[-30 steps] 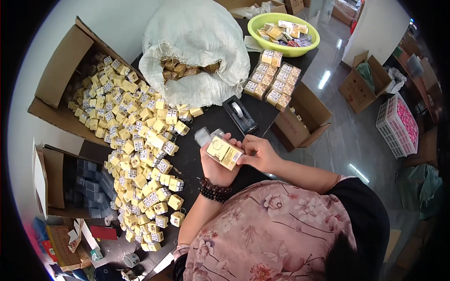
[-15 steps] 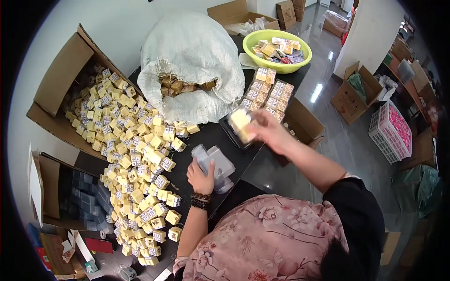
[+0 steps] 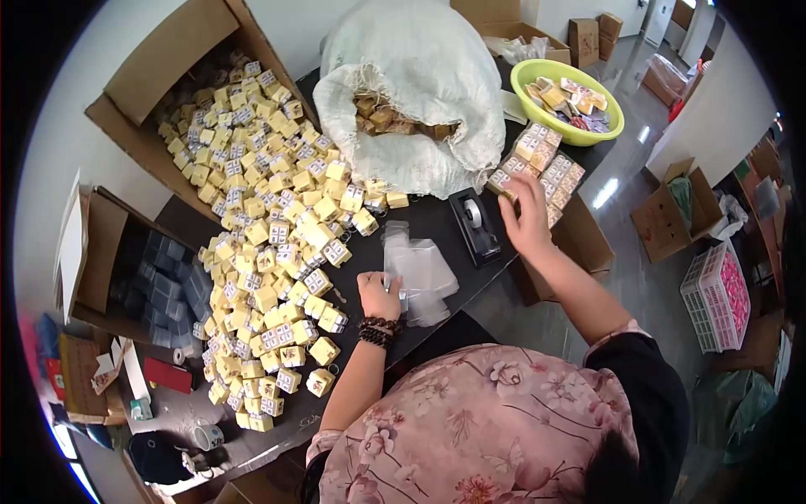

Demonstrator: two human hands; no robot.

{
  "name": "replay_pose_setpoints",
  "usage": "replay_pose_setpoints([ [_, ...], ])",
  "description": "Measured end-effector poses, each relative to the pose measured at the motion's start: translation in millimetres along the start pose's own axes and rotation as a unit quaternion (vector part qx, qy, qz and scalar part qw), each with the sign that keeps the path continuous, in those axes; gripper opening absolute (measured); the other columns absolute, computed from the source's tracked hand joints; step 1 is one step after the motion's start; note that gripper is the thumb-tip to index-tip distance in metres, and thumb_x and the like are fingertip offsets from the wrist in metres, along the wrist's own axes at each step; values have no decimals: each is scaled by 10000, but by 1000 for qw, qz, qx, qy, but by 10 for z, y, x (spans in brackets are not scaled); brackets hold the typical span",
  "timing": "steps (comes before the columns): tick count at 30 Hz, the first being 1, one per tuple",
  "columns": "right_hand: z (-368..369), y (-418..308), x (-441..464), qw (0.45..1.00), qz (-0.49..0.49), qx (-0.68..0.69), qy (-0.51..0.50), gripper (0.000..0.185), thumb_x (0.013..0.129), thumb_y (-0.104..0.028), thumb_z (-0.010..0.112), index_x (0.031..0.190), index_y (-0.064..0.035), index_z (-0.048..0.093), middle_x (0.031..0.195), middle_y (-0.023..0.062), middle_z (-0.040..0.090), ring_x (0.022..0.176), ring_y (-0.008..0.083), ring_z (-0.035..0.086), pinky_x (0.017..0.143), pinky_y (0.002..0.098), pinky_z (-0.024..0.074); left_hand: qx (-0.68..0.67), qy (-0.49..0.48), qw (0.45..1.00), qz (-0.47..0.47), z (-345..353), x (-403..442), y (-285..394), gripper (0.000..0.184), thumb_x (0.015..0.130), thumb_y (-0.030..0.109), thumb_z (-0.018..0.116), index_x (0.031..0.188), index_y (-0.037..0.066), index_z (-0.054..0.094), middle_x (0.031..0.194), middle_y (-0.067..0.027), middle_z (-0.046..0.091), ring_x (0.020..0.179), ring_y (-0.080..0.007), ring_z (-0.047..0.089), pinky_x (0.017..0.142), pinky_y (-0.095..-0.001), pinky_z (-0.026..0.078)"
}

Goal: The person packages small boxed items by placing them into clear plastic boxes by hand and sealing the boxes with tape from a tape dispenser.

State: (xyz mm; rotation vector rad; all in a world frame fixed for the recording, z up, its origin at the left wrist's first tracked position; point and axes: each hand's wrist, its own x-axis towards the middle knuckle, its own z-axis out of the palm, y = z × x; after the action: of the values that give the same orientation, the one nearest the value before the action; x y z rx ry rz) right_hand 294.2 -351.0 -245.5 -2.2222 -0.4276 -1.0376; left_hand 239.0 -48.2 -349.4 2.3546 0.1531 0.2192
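Observation:
My left hand (image 3: 379,296), with dark beaded bracelets at its wrist, is closed on the edge of a flat clear plastic box sleeve. More flattened clear plastic sleeves (image 3: 424,267) lie overlapping beside it on the black table. My right hand (image 3: 527,217) is at the near end of the rows of clear-wrapped packs of small patterned boxes (image 3: 561,178); its fingers are spread and hold nothing I can see. Between the hands stands a black tape dispenser (image 3: 475,228) with a roll of tape. A large heap of small yellow boxes (image 3: 277,244) lies left of my left hand.
A white woven sack (image 3: 411,59) with boxes inside stands at the back. Behind the packs is a yellow-green basin (image 3: 617,126) of mixed packs. An open carton (image 3: 113,181) backs the heap; another (image 3: 101,260) holds clear plastic containers. A carton (image 3: 588,239) stands beyond the table edge.
My right hand has put down the pack it held among the rows and opened. My left hand has curled its fingers at the plastic sleeves. The view has shifted, uncovering the tape dispenser.

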Motion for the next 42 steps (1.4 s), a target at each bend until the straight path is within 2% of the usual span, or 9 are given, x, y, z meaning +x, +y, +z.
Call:
replay_pose_setpoints([
  [7,586,-1021,-965,741,432,471,-206,258,977,-121,534,1207,-5,534,1102,61,594,1020,109,557,827,257,492,-421,-75,902,-58,-272,-403,412,391,912,43,595,1264,-23,438,1050,-126,612,945,-154,593,751,-256,496],
  [12,335,-1355,-636,834,225,330,-381,188,984,-155,510,903,12,539,819,96,630,736,159,613,680,301,490,133,129,957,224,-919,-624,821,846,719,114,782,1427,8,330,1427,-218,305,1323,-386,279,1091,-441,267],
  [19,264,-1500,-675,839,85,311,-438,198,999,-170,471,1032,17,529,966,132,623,907,214,613,804,328,477,-19,-31,970,241,-1235,-843,573,195,744,95,750,872,60,609,871,-30,603,864,-253,568,822,-357,394],
  [22,242,-1501,-533,657,158,447,-587,292,1003,-200,468,1204,7,507,1164,113,576,1113,208,542,950,331,423,-164,-133,953,219,-1256,-872,383,181,765,101,738,889,70,610,940,-48,635,924,-241,580,842,-337,382],
  [25,288,-1452,-339,241,379,582,-678,460,955,-228,565,1348,-23,441,1333,83,468,1236,159,438,1024,322,375,-185,-171,948,193,-1432,-933,433,120,810,119,715,863,71,618,1019,-61,662,971,-231,600,871,-335,382],
  [27,508,-1401,-364,223,364,566,-706,496,903,-203,647,1323,-15,463,1316,108,500,1201,144,477,1002,319,398,-159,-186,949,197,-1554,-932,462,111,822,127,710,850,69,620,1029,-63,667,972,-230,605,881,-342,385],
  [34,836,-1551,-186,438,179,379,-795,410,872,-111,687,1218,35,523,1036,115,674,956,134,633,816,274,514,-187,-178,943,211,-1548,-931,244,122,797,50,720,901,14,668,1026,-117,684,916,-247,653,804,-325,505],
  [39,1590,-548,679,884,90,190,-418,176,894,-141,589,1032,-58,660,1027,140,665,873,246,651,780,343,512,-466,-317,822,-82,-1327,-1180,-16,183,944,76,583,1056,-44,663,1085,-111,676,1000,-141,612,864,-268,484],
  [42,2165,793,1075,963,53,-112,-239,197,790,-52,572,962,-22,664,999,192,636,906,345,640,811,426,513,-514,-391,749,-152,-1282,-1185,-23,273,966,87,547,1210,-23,598,1222,-105,613,1093,-139,570,929,-251,454],
])
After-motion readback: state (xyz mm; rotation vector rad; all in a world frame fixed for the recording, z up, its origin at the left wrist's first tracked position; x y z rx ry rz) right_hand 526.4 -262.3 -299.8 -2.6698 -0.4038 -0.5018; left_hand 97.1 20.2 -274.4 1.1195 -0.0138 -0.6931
